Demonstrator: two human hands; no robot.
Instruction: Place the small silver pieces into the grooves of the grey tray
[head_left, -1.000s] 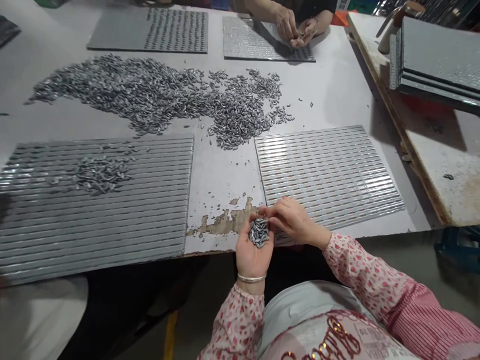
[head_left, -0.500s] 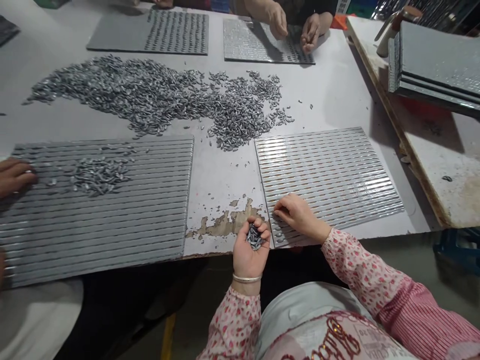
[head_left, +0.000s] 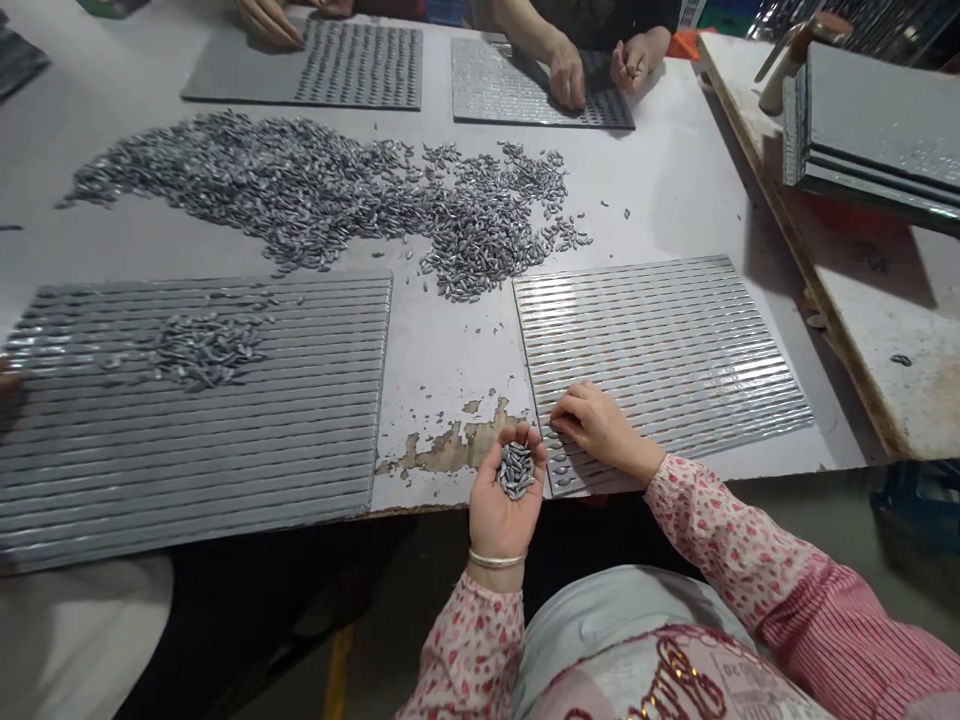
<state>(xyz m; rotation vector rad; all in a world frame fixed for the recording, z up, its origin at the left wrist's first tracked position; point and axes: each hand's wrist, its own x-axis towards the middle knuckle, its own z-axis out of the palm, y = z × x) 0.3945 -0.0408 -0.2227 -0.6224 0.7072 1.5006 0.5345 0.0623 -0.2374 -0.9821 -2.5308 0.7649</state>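
Observation:
Cupped palm up at the table's front edge, my left hand [head_left: 510, 505] holds a small heap of grey spindle-shaped pieces [head_left: 517, 471]. My right hand [head_left: 596, 425] is closed in a pinch at the left edge of a grey ridged board [head_left: 660, 340]. Its fingertips are turned down against the board, and whatever they pinch is hidden. A few of the same pieces [head_left: 561, 470] lie along the board's near left edge, just below my right fingers. Rows of grooves run across the rest of this board.
A large pile of grey pieces [head_left: 300, 190] spreads over the table's middle. Another ridged board [head_left: 300, 440] on the left bears a smaller heap [head_left: 206, 350]. Co-workers' hands [head_left: 568, 75] work at two far boards. Stacked boards [head_left: 885, 120] stand on the right-hand table.
My left hand has opened slightly, showing more of the pieces. My right hand stays near the board's left edge. The left co-worker's hand has drawn back toward the frame edge; far hands have shifted.

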